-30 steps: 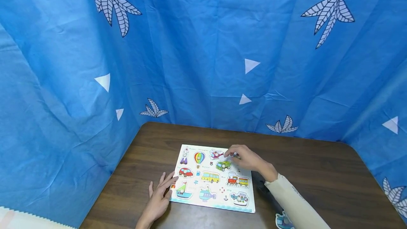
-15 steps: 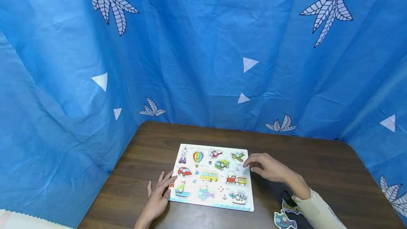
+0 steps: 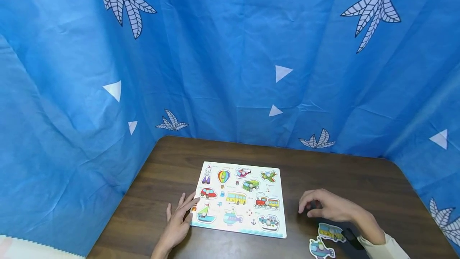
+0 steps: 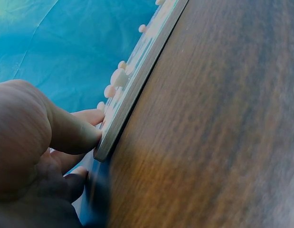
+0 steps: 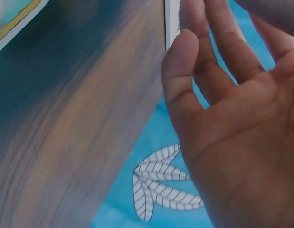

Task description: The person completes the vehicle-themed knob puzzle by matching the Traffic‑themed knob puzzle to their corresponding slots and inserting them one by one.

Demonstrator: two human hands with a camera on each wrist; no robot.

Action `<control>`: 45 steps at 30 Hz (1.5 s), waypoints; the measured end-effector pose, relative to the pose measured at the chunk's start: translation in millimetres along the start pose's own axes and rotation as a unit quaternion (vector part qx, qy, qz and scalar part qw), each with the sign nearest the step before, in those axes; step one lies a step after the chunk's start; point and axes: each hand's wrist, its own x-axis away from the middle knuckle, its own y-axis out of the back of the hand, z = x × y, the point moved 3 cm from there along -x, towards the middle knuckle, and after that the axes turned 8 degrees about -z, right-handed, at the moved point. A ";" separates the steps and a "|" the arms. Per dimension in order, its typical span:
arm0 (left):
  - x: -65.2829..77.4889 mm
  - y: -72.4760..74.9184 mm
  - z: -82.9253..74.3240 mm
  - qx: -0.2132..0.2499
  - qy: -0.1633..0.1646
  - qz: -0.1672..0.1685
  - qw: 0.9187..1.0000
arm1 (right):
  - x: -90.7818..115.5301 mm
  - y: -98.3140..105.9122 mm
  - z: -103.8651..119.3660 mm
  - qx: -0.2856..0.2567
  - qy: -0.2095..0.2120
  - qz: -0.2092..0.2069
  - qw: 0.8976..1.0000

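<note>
A white wooden puzzle board [image 3: 281,227] with vehicle pictures lies on the table. Fingers of my left hand [image 3: 175,225] rest on its left edge; in the left wrist view the thumb touches the board's side [image 4: 137,97], below several round knobs [image 4: 119,78]. The green plane piece [image 3: 268,176] sits at the board's upper right. The bus spot [image 3: 236,198] and submarine spot [image 3: 232,218] look paler, without knobs. Right of the board, my right hand [image 3: 327,206] hovers, fingers loosely bent and holding nothing. Nearest it lie a loose bus piece [image 3: 331,232] and a submarine piece [image 3: 321,248].
The brown wooden table [image 3: 341,175] extends beyond the board on all sides. A blue patterned curtain [image 3: 223,71] hangs along its back and sides. A dark band [image 3: 353,239] is around my right wrist.
My right hand has withdrawn from the plane piece at the board's upper right, moving right and nearer the loose pieces, now uncovered. The left hand stays at the board's edge.
</note>
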 end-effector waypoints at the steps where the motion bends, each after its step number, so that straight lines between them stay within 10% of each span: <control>1: 0.2 -0.1 0.1 0.000 0.001 -0.001 1.000 | 3.8 0.6 -1.3 -0.013 -0.001 0.007 1.000; 15: 0.1 0.0 1.2 -0.001 0.001 -0.002 1.000 | 51.8 0.3 -25.9 -0.154 -0.010 0.052 0.987; 45: 0.1 -1.0 -0.1 -0.001 0.008 0.004 1.000 | 72.6 -18.4 -42.0 -0.059 0.014 -0.029 0.998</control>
